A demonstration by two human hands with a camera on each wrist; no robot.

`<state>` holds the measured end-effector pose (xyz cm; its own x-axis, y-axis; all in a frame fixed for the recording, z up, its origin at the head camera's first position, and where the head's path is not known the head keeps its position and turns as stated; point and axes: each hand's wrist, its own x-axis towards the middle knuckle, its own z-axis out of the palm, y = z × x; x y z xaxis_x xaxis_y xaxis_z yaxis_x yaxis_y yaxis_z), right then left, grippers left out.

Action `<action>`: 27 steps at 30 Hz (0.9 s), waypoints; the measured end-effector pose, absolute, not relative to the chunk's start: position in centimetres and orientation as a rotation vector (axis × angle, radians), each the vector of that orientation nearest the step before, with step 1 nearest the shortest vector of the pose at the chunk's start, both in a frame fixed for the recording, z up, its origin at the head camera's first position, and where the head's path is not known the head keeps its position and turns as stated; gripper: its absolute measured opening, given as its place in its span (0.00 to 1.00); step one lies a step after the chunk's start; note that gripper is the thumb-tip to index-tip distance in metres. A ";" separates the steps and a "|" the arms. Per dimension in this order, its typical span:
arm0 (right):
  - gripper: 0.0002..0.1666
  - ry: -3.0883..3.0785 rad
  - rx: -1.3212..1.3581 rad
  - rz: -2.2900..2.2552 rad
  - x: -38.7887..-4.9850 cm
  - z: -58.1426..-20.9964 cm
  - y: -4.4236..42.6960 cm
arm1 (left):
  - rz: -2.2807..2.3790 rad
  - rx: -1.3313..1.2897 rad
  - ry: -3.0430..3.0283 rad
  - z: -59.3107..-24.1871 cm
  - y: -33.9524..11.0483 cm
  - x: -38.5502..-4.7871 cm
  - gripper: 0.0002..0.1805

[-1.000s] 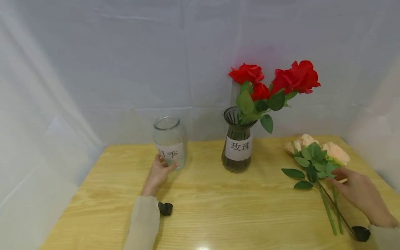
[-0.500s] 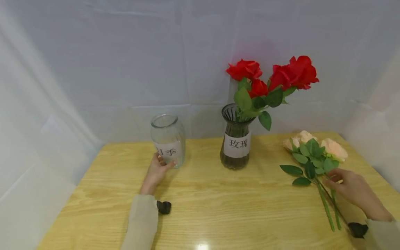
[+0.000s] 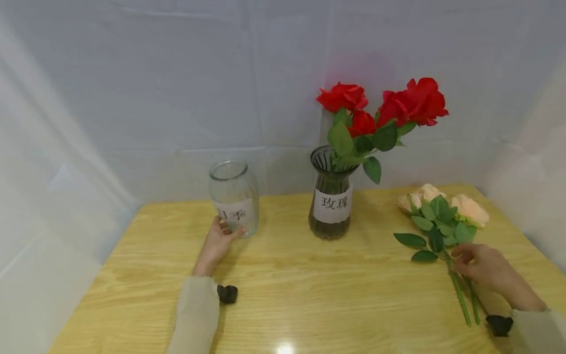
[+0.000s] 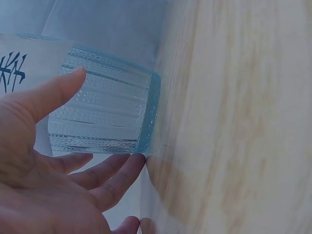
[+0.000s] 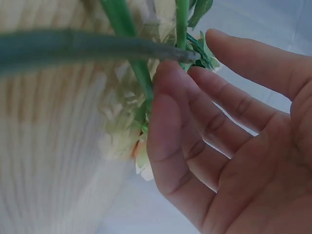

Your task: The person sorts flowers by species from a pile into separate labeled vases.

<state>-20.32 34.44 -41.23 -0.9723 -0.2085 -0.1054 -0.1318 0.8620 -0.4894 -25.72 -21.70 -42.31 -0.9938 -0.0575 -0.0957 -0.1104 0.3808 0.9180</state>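
Observation:
A clear glass vase [image 3: 243,196] with a white label stands upright at centre-left. My left hand [image 3: 214,248] holds its lower part, thumb over the front and fingers along the left side. The left wrist view shows this hand [image 4: 53,180] around the ribbed glass [image 4: 102,105], near the base. Pale peach flowers [image 3: 468,210] with green leaves lie on the right of the table. Over their stems [image 3: 460,297] is my right hand [image 3: 491,269]. In the right wrist view its thumb and fingers [image 5: 170,126] are apart beside green stems [image 5: 139,73]; contact is unclear.
A dark grey glass vase [image 3: 331,221] with a white label stands between the hands, holding several red flowers [image 3: 422,103] that lean right. White sheeting [image 3: 177,98] hangs behind the wooden table [image 3: 287,295] and at both sides.
My right hand has moved slightly left and down along the peach flowers, from the leaves to the stems. The left hand stays at the clear vase; the whole view has shifted a little.

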 end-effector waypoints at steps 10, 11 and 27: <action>0.18 2.938 -0.358 -0.639 -20.1 -41.9 34.2 | 1.713 -0.173 2.546 -42.7 -21.8 -25.3 0.48; 0.18 2.936 -0.361 -0.628 -20.2 -41.8 34.1 | 1.715 -0.171 2.546 -42.7 -21.8 -25.4 0.48; 0.19 3.039 -0.321 -0.739 -19.7 -40.6 33.5 | 1.667 -0.160 2.569 -42.1 -21.7 -25.6 0.48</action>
<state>-19.73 33.51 -40.57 -0.9792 -0.1965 0.0505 -0.1978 0.8688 -0.4539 -25.57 -21.67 -42.12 -0.9918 -0.0470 -0.1191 -0.1279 0.4044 0.9056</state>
